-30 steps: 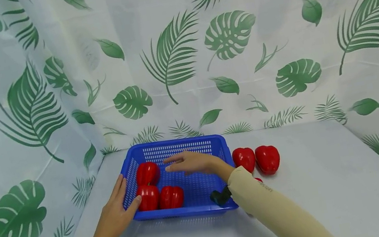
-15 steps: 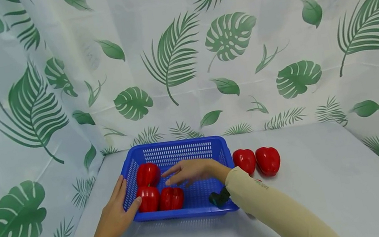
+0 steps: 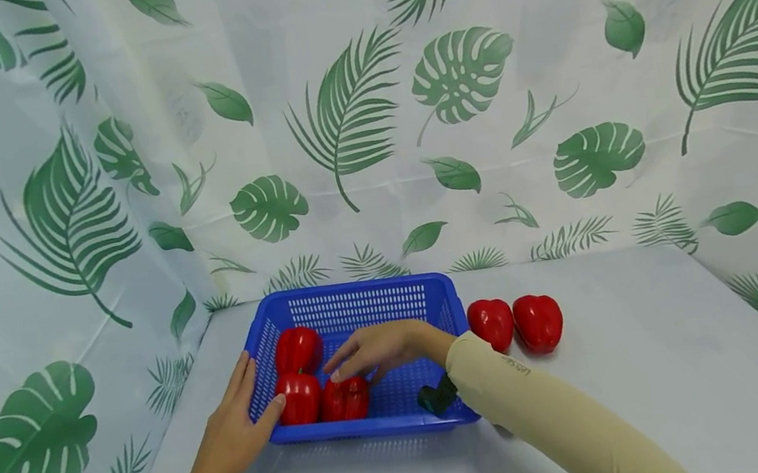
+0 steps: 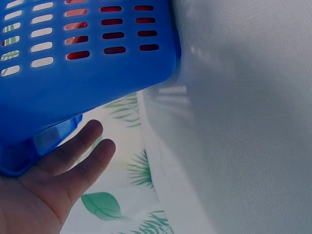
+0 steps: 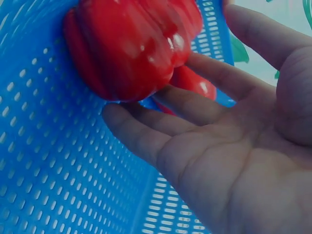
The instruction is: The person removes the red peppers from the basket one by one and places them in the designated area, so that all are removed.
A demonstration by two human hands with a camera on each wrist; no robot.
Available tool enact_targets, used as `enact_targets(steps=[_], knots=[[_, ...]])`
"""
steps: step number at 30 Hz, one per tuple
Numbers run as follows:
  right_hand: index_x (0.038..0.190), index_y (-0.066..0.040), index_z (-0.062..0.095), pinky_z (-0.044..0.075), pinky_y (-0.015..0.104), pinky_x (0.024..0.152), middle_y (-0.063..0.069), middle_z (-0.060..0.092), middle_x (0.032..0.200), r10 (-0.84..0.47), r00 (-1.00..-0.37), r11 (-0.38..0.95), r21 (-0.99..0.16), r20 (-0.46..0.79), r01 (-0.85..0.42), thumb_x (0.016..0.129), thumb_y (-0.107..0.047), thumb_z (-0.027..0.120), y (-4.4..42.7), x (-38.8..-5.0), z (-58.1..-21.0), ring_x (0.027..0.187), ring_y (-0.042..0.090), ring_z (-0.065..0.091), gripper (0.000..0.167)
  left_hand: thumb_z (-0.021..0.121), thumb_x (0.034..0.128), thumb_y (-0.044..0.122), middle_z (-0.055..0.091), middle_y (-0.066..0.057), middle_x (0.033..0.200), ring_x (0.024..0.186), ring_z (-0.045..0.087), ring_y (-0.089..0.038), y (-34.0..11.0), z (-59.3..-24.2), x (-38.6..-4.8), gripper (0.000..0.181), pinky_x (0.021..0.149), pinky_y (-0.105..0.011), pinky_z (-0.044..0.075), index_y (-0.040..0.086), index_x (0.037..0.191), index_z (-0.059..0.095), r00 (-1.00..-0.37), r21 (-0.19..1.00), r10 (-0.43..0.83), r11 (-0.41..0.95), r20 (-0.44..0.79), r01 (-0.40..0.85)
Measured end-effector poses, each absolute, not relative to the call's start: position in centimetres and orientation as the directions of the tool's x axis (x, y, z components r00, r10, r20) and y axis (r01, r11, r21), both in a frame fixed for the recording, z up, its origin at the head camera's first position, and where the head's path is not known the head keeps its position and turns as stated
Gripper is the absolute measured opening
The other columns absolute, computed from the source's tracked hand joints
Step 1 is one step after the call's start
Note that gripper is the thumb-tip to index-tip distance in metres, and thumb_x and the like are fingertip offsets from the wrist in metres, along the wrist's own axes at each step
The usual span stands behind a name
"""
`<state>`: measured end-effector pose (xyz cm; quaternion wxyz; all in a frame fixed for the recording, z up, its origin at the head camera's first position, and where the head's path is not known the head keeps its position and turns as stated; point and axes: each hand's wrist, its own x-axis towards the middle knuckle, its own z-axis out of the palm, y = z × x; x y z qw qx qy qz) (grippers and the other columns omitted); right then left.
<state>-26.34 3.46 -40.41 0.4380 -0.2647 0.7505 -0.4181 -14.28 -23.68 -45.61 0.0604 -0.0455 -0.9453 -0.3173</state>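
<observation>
Glossy, red, blocky bell pepper (image 3: 347, 401) by the near rim of a blue, rectangular, perforated plastic basket (image 3: 382, 424), left of centre. Judging by the shine and lobed shape, probably light, firm-skinned and rather slippery, able to dent or bruise under a hard squeeze. Best held low around the broad flanks, thumb opposite the fingers, grooves giving some purchase. Just below and to the near left of the right hand (image 3: 379, 348): fingers extended and spread, thumb well apart, fingertips at the pepper's side, nothing gripped; firm contact hard to confirm. Immediately left, a second red pepper (image 3: 297, 399); beyond, on the far side, a third red pepper (image 3: 298, 350). At the basket's left wall, the left hand (image 3: 231, 432), fingers straight, thumb over the near-left corner.
</observation>
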Motion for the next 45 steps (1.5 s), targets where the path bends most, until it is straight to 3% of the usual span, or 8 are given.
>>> enact_targets(steps=[10, 16, 37, 45], knots=[[0.155, -0.005, 0.057, 0.048, 0.062, 0.111, 0.014, 0.06, 0.148, -0.761, -0.435, 0.54, -0.841, -0.481, -0.016, 0.104, -0.017, 0.07, 3.2, -26.5, -40.9, 0.138, 0.037, 0.055, 0.054, 0.062, 0.1056, 0.045, 0.013, -0.021, 0.177, 0.155, 0.025, -0.056, -23.8, -45.6, -14.2, 0.089, 0.107, -0.073, 0.04, -0.003, 0.168, 0.021, -0.988, 0.593, 0.048, 0.795, 0.147, 0.127], [0.156, -0.007, 0.056, 0.051, 0.058, 0.11, 0.012, 0.061, 0.147, -0.769, -0.427, 0.543, -0.839, -0.476, -0.042, 0.101, -0.013, 0.073, 3.3, -26.5, -41.3, 0.137, 0.034, 0.057, 0.058, 0.061, 0.1055, 0.045, 0.013, -0.022, 0.177, 0.155, 0.025, -0.055, -23.8, -45.7, -14.1, 0.088, 0.108, -0.072, 0.04, -0.004, 0.168, 0.022, -0.987, 0.591, 0.054, 0.795, 0.152, 0.135], [0.144, -0.006, 0.069, 0.058, 0.049, 0.103, 0.009, 0.07, 0.138, -0.784, -0.497, 0.504, -0.848, -0.371, -0.163, 0.099, -0.006, 0.075, 3.6, -26.5, -42.3, 0.125, 0.028, 0.067, 0.045, 0.061, 0.1056, 0.044, 0.013, -0.021, 0.177, 0.154, 0.026, -0.055, -23.9, -45.6, -14.0, 0.087, 0.108, -0.073, 0.04, -0.003, 0.168, 0.023, -0.987, 0.596, 0.053, 0.792, 0.153, 0.135], [0.135, 0.005, 0.071, 0.06, 0.048, 0.1, 0.011, 0.077, 0.12, -0.773, -0.534, 0.502, -0.845, -0.343, -0.184, 0.099, -0.008, 0.078, 3.6, -26.5, -42.2, 0.111, 0.026, 0.075, 0.039, 0.061, 0.1053, 0.043, 0.014, -0.02, 0.177, 0.154, 0.027, -0.054, -23.8, -45.4, -13.8, 0.086, 0.109, -0.075, 0.038, -0.004, 0.167, 0.024, -0.985, 0.602, 0.059, 0.785, 0.164, 0.148]])
